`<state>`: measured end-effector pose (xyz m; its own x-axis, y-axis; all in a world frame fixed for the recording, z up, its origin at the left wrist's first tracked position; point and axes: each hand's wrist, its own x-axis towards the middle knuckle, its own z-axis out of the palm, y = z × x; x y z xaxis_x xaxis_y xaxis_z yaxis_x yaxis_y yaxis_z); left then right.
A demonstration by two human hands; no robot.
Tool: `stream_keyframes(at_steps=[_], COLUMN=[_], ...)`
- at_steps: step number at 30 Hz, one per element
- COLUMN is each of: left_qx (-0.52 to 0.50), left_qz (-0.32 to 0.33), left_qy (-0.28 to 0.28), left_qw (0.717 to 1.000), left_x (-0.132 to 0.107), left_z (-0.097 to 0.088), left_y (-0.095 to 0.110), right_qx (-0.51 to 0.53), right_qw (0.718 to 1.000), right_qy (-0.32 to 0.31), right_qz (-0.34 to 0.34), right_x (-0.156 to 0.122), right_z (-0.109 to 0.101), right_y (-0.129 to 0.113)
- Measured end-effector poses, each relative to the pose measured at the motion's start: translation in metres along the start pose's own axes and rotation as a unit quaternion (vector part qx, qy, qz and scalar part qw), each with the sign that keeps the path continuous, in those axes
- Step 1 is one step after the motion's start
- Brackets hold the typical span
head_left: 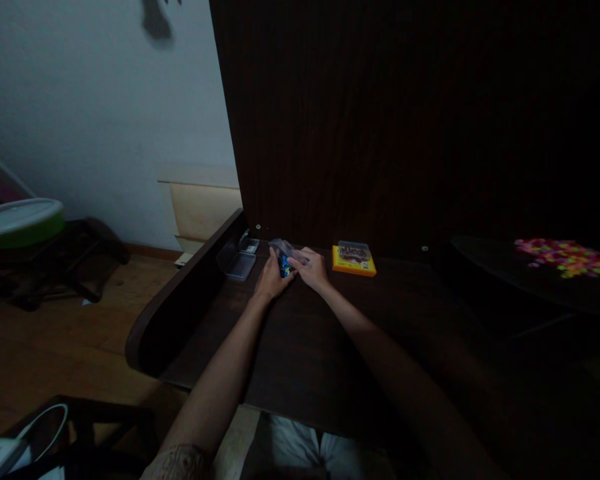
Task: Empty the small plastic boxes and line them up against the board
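Both hands meet over the dark wooden desk [300,347]. Between them is a clear plastic bag [283,247] with small blue and yellow pieces [285,265] in it. My left hand [270,277] grips the bag's left side, with the fingers pointing up along it. Across its right side, my right hand [313,267] is closed on the plastic. What the pieces are is too small and dark to tell. Left of the hands lies an open clear plastic case [241,267], with a smaller clear box [251,245] behind it.
A yellow box [354,268] bears a clear case [354,251] of dark pieces, right of the hands. Colourful small pieces [567,257] lie on a dark surface at far right. The desk has a raised left side panel [180,300] and a tall back panel [380,120].
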<state>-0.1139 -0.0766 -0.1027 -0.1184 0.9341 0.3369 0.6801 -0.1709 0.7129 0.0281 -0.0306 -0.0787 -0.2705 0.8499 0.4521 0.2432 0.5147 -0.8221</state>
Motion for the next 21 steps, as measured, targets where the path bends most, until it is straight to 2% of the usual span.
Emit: stream_keyframes(at_steps=[4,11,16,21], left_qx=[0.034,0.049,0.067,0.096], left_qz=[-0.007,0.023,0.024,0.037], left_qy=[0.021,0.007,-0.008,-0.040], left_qw=[0.999,0.999,0.997,0.994], left_x=[0.001,0.001,0.000,-0.002], left_z=[0.001,0.004,0.002,-0.003], left_y=[0.000,0.000,0.001,0.010], right_qx=[-0.014,0.002,-0.016,0.026], right_qw=[0.999,0.999,1.000,0.999], right_qy=[-0.022,-0.036,-0.017,0.021], right_qz=[0.020,-0.020,-0.017,-0.008], right_x=[-0.001,0.003,0.005,0.014], right_z=[-0.008,-0.013,-0.014,-0.030], right_y=[0.001,-0.001,-0.001,0.003])
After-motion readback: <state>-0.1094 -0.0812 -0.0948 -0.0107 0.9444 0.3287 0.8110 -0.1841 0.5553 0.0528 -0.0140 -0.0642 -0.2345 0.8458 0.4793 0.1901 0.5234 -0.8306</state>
